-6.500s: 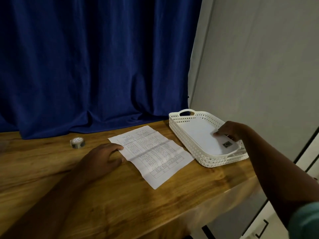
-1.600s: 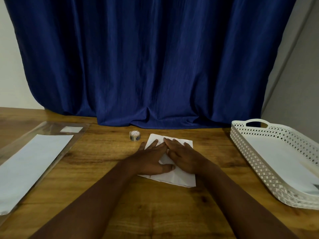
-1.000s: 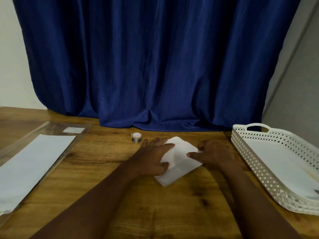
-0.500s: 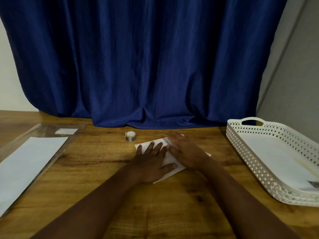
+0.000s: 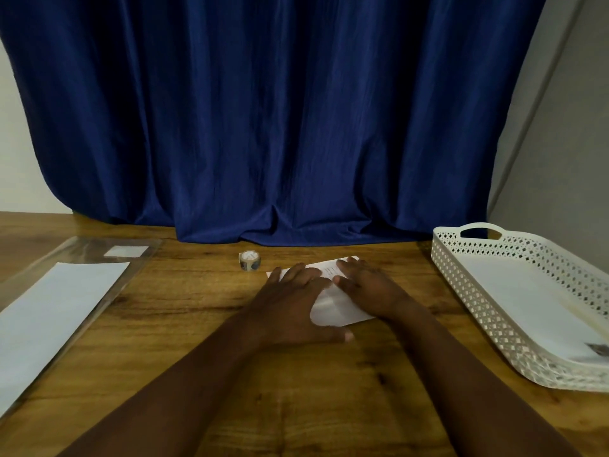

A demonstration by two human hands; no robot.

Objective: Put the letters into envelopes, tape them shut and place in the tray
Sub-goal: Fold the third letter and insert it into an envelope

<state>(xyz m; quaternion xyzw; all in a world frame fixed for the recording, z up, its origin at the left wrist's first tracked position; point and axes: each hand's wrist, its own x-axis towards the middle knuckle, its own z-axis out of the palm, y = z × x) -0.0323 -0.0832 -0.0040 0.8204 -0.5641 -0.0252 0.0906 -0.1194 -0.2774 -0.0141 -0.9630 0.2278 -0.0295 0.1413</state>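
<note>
A folded white letter (image 5: 333, 308) lies on the wooden table in front of me. My left hand (image 5: 293, 308) presses flat on its left part with straight fingers. My right hand (image 5: 365, 288) presses flat on its right part. Printed text shows at the letter's far edge between my hands. A small roll of tape (image 5: 249, 260) stands just beyond the letter, to the left. The white perforated tray (image 5: 461, 268) sits at the right with a white envelope (image 5: 527, 305) lying inside it. A long white envelope (image 5: 49, 311) lies at the left on a clear plastic sleeve (image 5: 131, 249).
A dark blue curtain (image 5: 280, 127) hangs behind the table and touches its back edge. A grey wall stands to the right behind the tray. Bare wood lies between my arms and towards the front edge.
The letter has gone from an open sheet to a small folded packet. In the last second my hands turned it and came down flat on it side by side.
</note>
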